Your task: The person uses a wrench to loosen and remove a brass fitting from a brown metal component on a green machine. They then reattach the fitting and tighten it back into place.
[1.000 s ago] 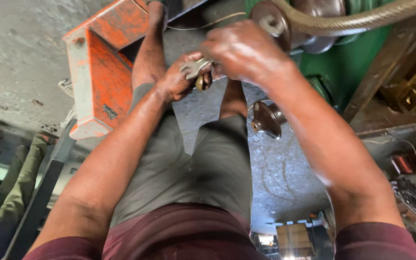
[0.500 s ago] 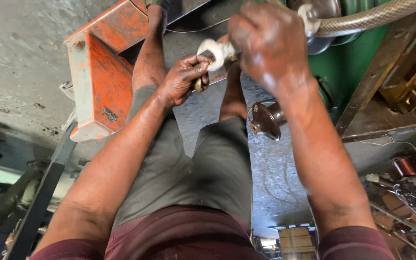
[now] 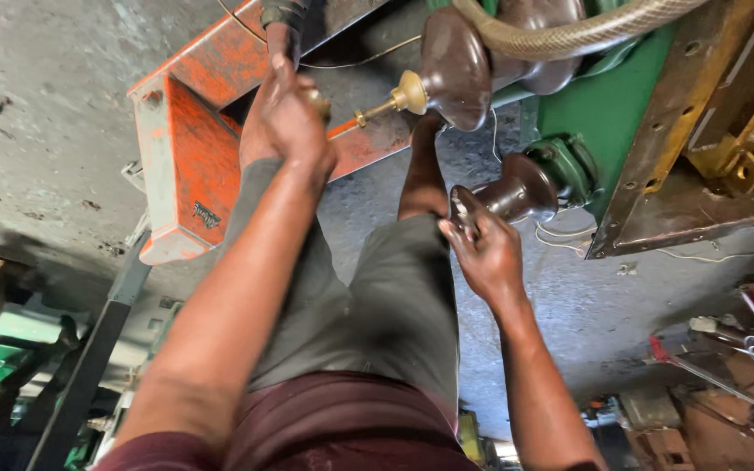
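seen from above, looking down past dark grey trousers (image 3: 377, 305) to a rough concrete floor (image 3: 45, 113). left hand (image 3: 285, 118) raised and curled shut around a small brass fitting (image 3: 316, 103), only a glint of it showing past the knuckles, held just over the orange metal frame (image 3: 194, 157). right hand (image 3: 482, 253) lower and nearer the body, fingers closed on the rim of a brown porcelain insulator (image 3: 517, 194) (the lower of the two, lying on its side). long axis of that insulator running from the hand up and to the right, toward the green housing (image 3: 608, 113) where its far end sits. above it, a second, larger brown insulator (image 3: 455, 57) with a brass nut (image 3: 410, 92) and a thin threaded brass stud (image 3: 375, 109) pointing left and slightly down, tip aimed at the left hand and stopping just short of it, so left hand plainly the nearer one to that stud, right hand well apart from it. ribbed tan hose (image 3: 586, 30) arching across the top over the larger insulator. thin white wires (image 3: 560, 235) trailing on the floor beside the lower insulator. rusty angled steel plate (image 3: 691, 201) to the right, scrap metal parts (image 3: 726, 375) heaped at the lower right corner.
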